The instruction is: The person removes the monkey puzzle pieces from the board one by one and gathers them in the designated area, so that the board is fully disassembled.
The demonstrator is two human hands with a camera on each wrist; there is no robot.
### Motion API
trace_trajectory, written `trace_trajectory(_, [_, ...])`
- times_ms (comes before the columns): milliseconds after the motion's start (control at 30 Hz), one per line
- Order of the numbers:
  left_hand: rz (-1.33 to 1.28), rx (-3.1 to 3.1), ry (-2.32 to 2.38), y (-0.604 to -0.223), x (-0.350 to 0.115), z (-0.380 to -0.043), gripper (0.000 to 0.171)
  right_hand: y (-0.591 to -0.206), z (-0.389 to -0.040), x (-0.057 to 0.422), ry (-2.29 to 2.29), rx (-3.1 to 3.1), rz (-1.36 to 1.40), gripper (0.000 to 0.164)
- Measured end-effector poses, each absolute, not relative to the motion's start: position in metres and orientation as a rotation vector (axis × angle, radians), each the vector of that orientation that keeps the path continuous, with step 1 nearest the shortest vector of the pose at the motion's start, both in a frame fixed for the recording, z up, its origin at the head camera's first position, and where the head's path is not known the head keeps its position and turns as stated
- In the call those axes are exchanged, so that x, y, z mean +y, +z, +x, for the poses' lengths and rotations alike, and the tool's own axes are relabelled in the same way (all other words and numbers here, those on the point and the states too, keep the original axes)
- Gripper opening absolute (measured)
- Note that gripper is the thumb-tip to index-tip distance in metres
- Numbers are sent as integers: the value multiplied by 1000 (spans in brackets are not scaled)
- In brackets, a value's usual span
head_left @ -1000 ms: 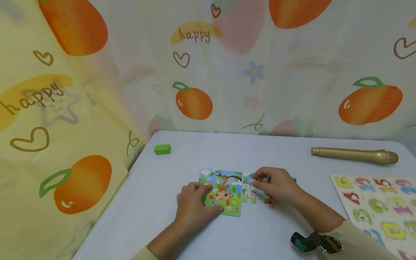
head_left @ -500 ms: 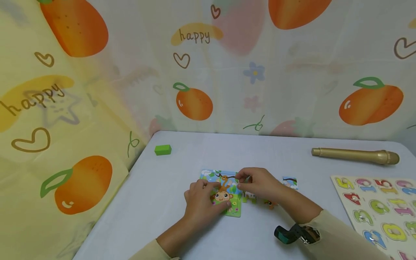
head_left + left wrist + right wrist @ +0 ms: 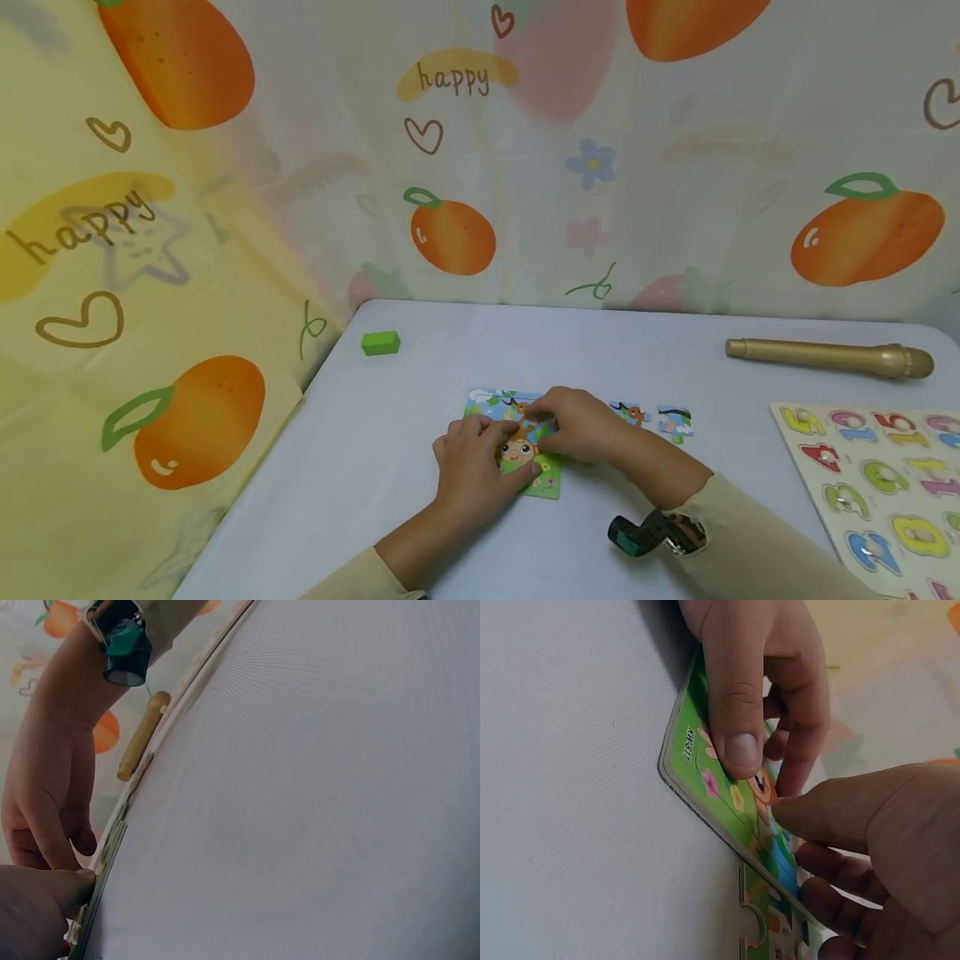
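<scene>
A flat, square puzzle board (image 3: 519,456) with a printed monkey lies on the white counter (image 3: 337,467), under two hands.
The left hand (image 3: 472,467) rests relaxed on it, thumb pressing; the right hand (image 3: 583,429) bends its fingers at the right edge, any pinch impossible to tell. Colourful jigsaw pieces (image 3: 677,422) lie beyond, then a cream number board (image 3: 813,500) and a gold microphone (image 3: 828,357).
</scene>
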State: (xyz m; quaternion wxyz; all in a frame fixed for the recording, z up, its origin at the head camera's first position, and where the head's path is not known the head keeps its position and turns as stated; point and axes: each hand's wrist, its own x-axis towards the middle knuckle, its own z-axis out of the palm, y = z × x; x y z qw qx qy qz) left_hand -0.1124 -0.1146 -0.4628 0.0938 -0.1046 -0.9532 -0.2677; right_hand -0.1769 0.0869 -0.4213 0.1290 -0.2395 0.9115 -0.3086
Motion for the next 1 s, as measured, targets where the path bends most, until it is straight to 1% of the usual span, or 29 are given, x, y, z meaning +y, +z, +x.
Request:
trace_trajectory(200, [-293, -2804, -791, -465, -114, -112, 53, -421, -174, 87, -886, 2639, -795, 32])
trace_trajectory(700, [-311, -2756, -807, -466, -113, -113, 52, -425, -178, 88, -940, 2614, -762, 34])
trace_trajectory(1000, [-312, -2760, -813, -464, -113, -112, 54, -422, -176, 92, -1113, 2516, -782, 27])
